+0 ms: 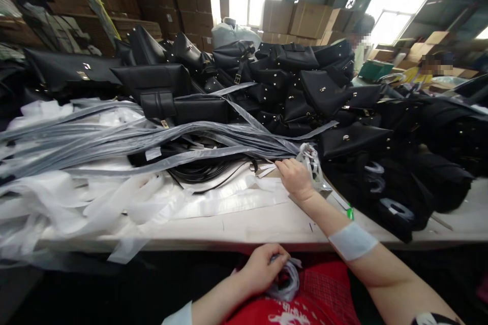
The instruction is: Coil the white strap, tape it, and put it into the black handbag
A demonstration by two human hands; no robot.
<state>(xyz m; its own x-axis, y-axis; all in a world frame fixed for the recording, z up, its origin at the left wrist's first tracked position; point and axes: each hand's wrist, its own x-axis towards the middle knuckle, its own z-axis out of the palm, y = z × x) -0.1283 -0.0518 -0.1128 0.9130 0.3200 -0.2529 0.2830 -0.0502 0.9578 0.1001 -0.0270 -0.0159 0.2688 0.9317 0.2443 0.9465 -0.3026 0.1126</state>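
My right hand (294,177) reaches onto the pale table (267,223), its fingers curled at the gathered end of a bundle of long grey plastic sleeves (152,139) and black straps (206,170). A crumpled clear wrapper (313,160) lies just beside its knuckles. Whether the fingers pinch a sleeve is hidden. My left hand (262,268) sits low over my red lap, below the table's front edge, closed around a wad of thin white-grey plastic (285,284).
A big heap of black handbags (305,86) fills the table's back and right side. White plastic bags (95,203) spread over the left. Black cloth with white lettering (392,198) lies at right. Stacked cardboard boxes (305,18) line the rear wall, with other people at far right.
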